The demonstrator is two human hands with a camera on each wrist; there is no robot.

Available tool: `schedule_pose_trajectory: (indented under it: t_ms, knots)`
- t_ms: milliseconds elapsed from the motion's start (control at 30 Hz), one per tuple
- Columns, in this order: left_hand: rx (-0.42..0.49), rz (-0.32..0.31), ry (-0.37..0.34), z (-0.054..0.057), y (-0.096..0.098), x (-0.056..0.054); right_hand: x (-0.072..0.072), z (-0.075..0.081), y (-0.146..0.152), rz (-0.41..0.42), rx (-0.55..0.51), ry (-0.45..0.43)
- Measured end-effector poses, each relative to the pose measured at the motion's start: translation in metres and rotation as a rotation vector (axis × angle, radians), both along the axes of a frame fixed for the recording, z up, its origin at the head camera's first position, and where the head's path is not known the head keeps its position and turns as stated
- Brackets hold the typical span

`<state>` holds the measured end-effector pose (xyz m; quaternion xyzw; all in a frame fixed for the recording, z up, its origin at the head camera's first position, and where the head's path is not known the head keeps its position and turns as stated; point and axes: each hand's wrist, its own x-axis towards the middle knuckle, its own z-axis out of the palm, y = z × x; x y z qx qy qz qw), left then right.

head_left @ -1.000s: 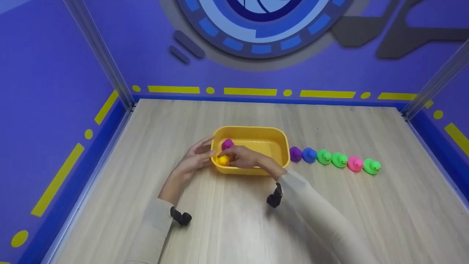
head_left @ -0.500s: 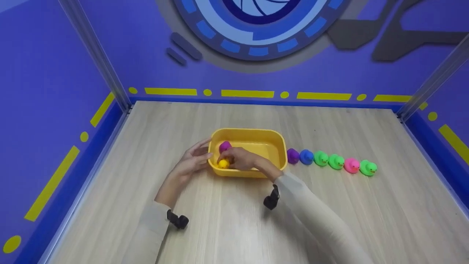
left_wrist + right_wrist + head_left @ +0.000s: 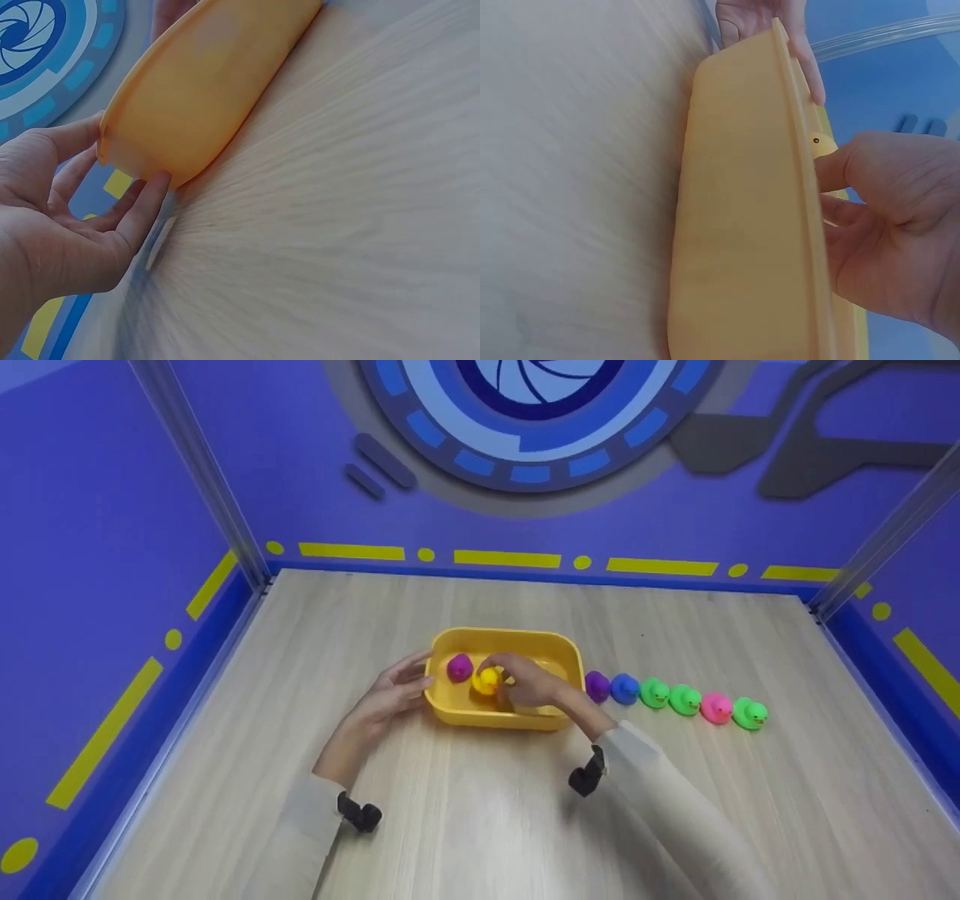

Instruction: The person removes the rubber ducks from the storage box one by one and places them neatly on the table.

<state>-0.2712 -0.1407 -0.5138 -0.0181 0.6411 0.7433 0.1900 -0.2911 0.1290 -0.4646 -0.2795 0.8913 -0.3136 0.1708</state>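
My right hand [image 3: 529, 682] pinches a yellow rubber duck [image 3: 487, 681] between thumb and fingers, inside the yellow plastic bin [image 3: 499, 718]. In the right wrist view the duck's head [image 3: 822, 142] peeks over the bin's near wall, and the fingertips are partly hidden behind that wall. A magenta rubber duck [image 3: 460, 667] sits in the bin's left end. At that same end, my left hand [image 3: 390, 694] touches the outside with its fingers fairly straight. The left wrist view has those fingers [image 3: 146, 214] spread against the bin's end wall.
Right of the bin runs a row of rubber ducks: purple [image 3: 597, 687], blue [image 3: 625, 688], green [image 3: 655, 693], another green [image 3: 685, 700], pink [image 3: 717, 708] and a green one [image 3: 750, 713] at the end. Blue panels [image 3: 225, 495] enclose the wooden table [image 3: 480, 810].
The right hand has brought the yellow duck from the bin's left front corner toward the right, away from the magenta duck. My left hand stays at the bin's left end.
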Motion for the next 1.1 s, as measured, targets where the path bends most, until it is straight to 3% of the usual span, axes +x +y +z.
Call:
schedule_pose_trajectory:
  t_ms: [233,433,700,1100]
  knots:
    - [-0.041,-0.066,0.075,0.005,-0.003,0.000,0.007,0.011,0.016,0.035,-0.081,0.129]
    - [-0.104,-0.063,0.104,0.007,-0.011,-0.002,0.009,0.020,0.022,0.025,-0.111,0.151]
    - [-0.117,-0.050,0.089,0.007,-0.011,-0.001,0.008,0.025,0.044,-0.032,-0.163,0.154]
    - [-0.086,-0.042,0.066,0.002,0.000,0.006,0.021,0.034,0.099,-0.135,-0.231,0.115]
